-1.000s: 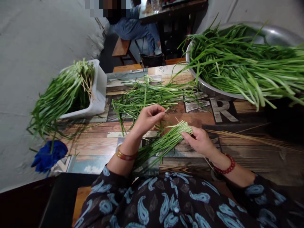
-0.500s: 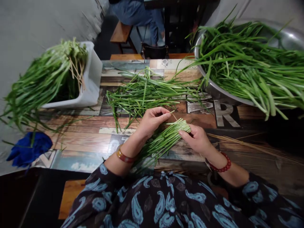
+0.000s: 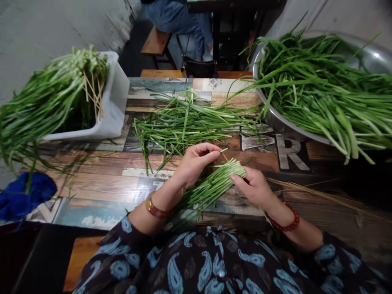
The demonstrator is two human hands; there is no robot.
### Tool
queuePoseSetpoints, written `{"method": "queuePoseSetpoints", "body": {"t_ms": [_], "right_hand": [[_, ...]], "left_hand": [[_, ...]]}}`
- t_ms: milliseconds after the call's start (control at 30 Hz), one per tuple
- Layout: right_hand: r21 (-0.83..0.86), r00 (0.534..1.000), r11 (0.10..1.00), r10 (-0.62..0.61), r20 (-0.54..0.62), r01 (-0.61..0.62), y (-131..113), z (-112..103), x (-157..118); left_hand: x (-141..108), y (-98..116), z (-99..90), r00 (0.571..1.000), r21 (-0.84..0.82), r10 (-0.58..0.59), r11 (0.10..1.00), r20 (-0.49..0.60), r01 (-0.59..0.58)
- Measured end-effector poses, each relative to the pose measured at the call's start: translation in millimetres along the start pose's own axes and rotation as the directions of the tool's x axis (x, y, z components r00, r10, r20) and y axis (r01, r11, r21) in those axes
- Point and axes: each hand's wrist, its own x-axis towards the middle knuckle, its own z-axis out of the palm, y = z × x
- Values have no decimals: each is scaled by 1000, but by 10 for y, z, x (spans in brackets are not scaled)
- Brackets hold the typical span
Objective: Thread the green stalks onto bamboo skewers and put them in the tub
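My right hand (image 3: 255, 185) is closed around the cut-end side of a bundle of garlic chives (image 3: 211, 185), its thumb on top. The pale ends point up and right, while the green leaves trail toward my body. At the bundle's upper edge my left hand (image 3: 199, 160) pinches a thin straw-like strip (image 3: 225, 155) between thumb and forefinger. The strip runs from the fingertips down to the bundle; how far it goes around the stalks is hidden. Just beyond both hands lies a loose pile of chives (image 3: 186, 120) on the wood-patterned table (image 3: 101, 179).
A white plastic crate (image 3: 118, 96) at left holds chive bundles with straw-coloured strips. A large metal basin (image 3: 277, 116) of chives stands at right. Dry strips (image 3: 324, 194) lie near my right forearm. Blue gloves (image 3: 29, 194) rest at the left edge. Beyond, a person's legs (image 3: 180, 20) show.
My view has shifted slightly, so most nearby things sit a little lower in the picture. Both hands keep their grips on the bundle and strip with hardly any movement.
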Motion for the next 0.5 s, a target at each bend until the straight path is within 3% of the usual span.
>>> {"method": "queuePoseSetpoints", "body": {"t_ms": [500], "right_hand": [[21,999,999,-38,-5,38,-14,-16,-3]], "left_hand": [[-20,19,32,998,1,59,998,16,-59]]}}
